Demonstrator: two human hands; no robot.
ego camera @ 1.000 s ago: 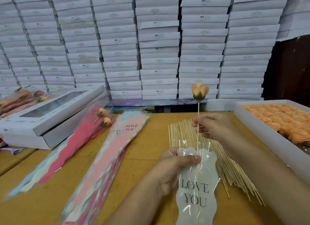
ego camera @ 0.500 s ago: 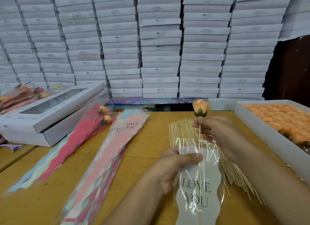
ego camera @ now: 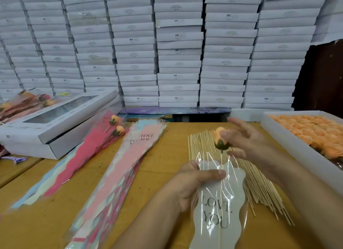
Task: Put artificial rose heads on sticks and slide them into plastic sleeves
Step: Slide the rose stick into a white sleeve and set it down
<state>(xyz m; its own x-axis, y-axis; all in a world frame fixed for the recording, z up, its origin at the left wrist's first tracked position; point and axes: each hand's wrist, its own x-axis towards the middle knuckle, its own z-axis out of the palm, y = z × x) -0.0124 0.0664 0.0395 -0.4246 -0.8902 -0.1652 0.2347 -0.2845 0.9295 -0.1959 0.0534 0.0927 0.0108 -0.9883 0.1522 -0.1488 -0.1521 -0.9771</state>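
Observation:
My left hand [ego camera: 193, 182] grips the mouth of a clear plastic sleeve [ego camera: 219, 208] with a white "LOVE YOU" card inside, thumb across its front. An orange rose head [ego camera: 219, 137] on a thin stick stands just above the sleeve's mouth, and the stick runs down inside the sleeve. Fingers spread and blurred, my right hand [ego camera: 248, 143] has one fingertip touching the rose head's right side. Loose wooden sticks [ego camera: 263, 189] lie fanned on the table under both hands.
A white tray [ego camera: 297, 146] of orange rose heads [ego camera: 311, 132] sits at the right. Spare coloured sleeves [ego camera: 118, 174] and two sleeved roses [ego camera: 115, 126] lie left of centre. A windowed white box [ego camera: 55, 119] stands far left; stacked white boxes [ego camera: 178, 54] form a wall behind.
The rose on its stick has slid down into the sleeve until its head sits just above the mouth. My right hand has let go of the stick and spread its fingers at the head.

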